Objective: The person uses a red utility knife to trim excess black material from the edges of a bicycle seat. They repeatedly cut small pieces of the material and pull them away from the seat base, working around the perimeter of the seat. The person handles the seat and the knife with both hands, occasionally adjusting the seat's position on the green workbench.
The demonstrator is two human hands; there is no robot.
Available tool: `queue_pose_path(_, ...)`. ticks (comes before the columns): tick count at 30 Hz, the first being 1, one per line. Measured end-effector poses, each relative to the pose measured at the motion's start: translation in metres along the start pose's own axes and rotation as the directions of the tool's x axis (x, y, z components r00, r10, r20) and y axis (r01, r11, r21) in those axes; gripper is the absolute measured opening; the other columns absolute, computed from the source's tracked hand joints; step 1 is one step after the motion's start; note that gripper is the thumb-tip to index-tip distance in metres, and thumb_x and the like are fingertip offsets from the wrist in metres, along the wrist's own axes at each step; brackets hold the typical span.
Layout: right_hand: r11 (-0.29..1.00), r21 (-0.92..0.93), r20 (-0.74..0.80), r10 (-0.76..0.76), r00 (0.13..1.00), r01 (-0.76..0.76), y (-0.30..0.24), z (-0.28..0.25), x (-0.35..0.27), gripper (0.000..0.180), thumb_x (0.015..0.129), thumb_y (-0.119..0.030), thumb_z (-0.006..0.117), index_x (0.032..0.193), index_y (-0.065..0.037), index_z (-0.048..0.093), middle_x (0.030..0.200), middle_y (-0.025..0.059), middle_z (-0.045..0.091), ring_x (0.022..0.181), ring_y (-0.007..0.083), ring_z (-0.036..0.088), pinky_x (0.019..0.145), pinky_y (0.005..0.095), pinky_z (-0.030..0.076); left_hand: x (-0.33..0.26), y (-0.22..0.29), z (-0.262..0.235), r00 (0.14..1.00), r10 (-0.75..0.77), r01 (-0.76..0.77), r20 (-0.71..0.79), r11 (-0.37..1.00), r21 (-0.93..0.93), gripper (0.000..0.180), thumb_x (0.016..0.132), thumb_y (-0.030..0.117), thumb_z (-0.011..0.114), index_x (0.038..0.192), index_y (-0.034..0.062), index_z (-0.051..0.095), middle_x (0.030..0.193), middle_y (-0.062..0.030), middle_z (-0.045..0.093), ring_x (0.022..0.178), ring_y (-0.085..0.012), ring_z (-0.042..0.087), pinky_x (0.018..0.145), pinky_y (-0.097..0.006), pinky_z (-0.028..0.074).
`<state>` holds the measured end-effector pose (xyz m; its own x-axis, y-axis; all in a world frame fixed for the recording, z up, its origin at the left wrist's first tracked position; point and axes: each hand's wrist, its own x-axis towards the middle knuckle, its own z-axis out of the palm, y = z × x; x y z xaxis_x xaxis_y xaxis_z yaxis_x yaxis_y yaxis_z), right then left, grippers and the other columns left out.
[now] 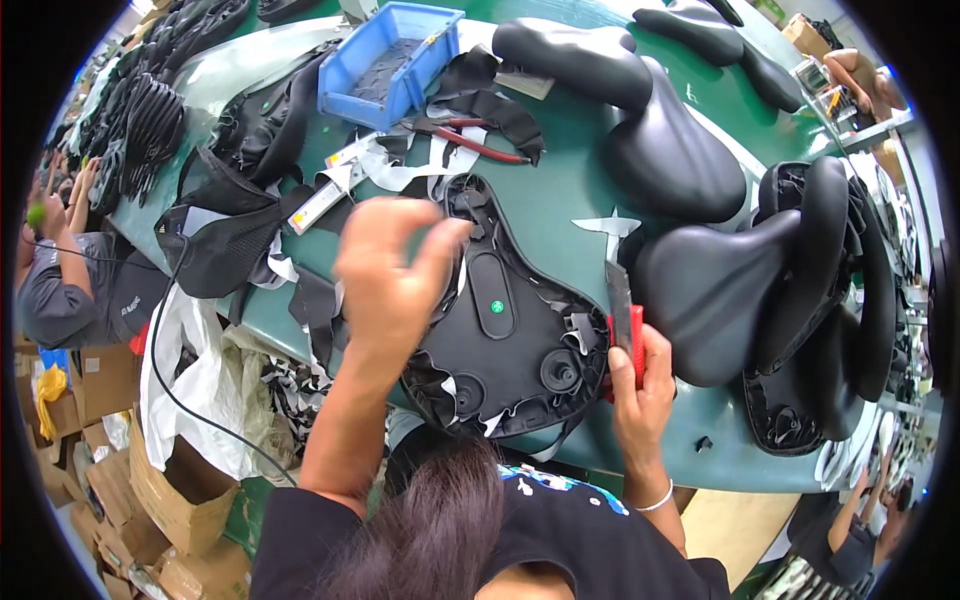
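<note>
An upside-down black bicycle saddle [497, 345] lies in front of me, its hollow underside up and its trimmed cover edge ragged with pale scraps. My left hand [390, 275] hovers over its left side, slightly blurred, with curled fingers and the thumb apart from the index finger. Nothing shows between them. At the saddle's right edge, my right hand [645, 385] grips a red-handled tool [636, 335] with a dark, flat shaft pointing away from me. A pale T-shaped piece [607, 227] sits at the shaft's tip; I cannot tell whether it belongs to the tool.
Finished-looking black saddles [715, 290] crowd the right side. Red-handled pliers [480, 140] and a blue bin [400, 60] are at the back. Black cover pieces [225, 235] and a box cutter [315, 205] lie left. Cardboard boxes [190, 500] stand below the table. Other people work at both sides.
</note>
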<state>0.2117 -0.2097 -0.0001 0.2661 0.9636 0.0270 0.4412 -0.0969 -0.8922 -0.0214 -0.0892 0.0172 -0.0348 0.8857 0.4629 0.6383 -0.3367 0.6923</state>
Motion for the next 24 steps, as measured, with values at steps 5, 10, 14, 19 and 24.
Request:
queue_pose_path(5,0.947,-0.104,0.013,-0.304,0.953,0.304,0.009,0.005,0.002,0.034,0.09,-0.013,0.061,0.12,0.002,0.052,0.103,0.0123,0.061,0.08,0.0165,0.059,0.075,0.0284,0.047,-0.019,-0.021,-0.016,0.552,-0.488,0.786,0.676,0.576,-0.226,0.067,0.078,0.039,0.075,0.118,-0.0076,0.05,0.092,-0.0109,0.059,0.084,-0.0139,0.058,0.079,-0.027,0.049)
queue_pose_path(10,0.738,-0.28,0.396,-0.494,0.774,0.614,-0.01,-0.03,0.034,0.055,0.075,-0.003,0.067,0.128,-0.006,0.054,0.094,0.0112,0.063,0.071,0.0258,0.062,0.06,0.0336,0.051,0.03,-0.015,-0.022,0.462,-0.309,0.818,0.831,0.51,-0.266,0.052,0.078,0.033,0.069,0.113,-0.0029,0.054,0.093,-0.0052,0.058,0.081,-0.0108,0.056,0.072,-0.025,0.048)
queue_pose_path(14,0.49,-0.397,0.611,-0.49,0.622,0.776,-0.031,-0.036,0.062,0.058,0.078,-0.002,0.058,0.132,-0.022,0.054,0.075,0.008,0.052,0.058,0.0234,0.053,0.053,0.0352,0.046,0.048,0.005,-0.016,0.503,-0.244,0.711,0.829,0.662,-0.237,0.048,0.077,0.031,0.07,0.108,-0.0023,0.056,0.092,-0.0064,0.061,0.081,-0.0116,0.057,0.072,-0.025,0.048)
queue_pose_path(19,0.578,-0.538,0.624,-0.216,0.751,0.613,-0.011,-0.044,0.017,0.067,0.079,-0.005,0.061,0.141,-0.022,0.043,0.075,0.0115,0.051,0.055,0.0275,0.056,0.048,0.0391,0.047,0.041,-0.005,-0.016,0.487,-0.303,0.767,0.819,0.596,-0.236,0.043,0.079,0.026,0.065,0.109,-0.0022,0.054,0.087,-0.003,0.058,0.073,-0.0087,0.055,0.066,-0.023,0.047)
queue_pose_path(24,0.847,-0.463,0.383,-0.073,0.921,0.26,-0.015,-0.008,-0.053,0.068,0.083,-0.002,0.061,0.145,-0.012,0.036,0.071,0.0179,0.055,0.057,0.0382,0.055,0.053,0.0453,0.045,-0.003,-0.001,-0.031,0.551,-0.473,0.825,0.687,0.43,-0.366,0.04,0.078,0.025,0.066,0.106,-0.0023,0.055,0.086,-0.0045,0.059,0.071,-0.0099,0.057,0.065,-0.024,0.049)
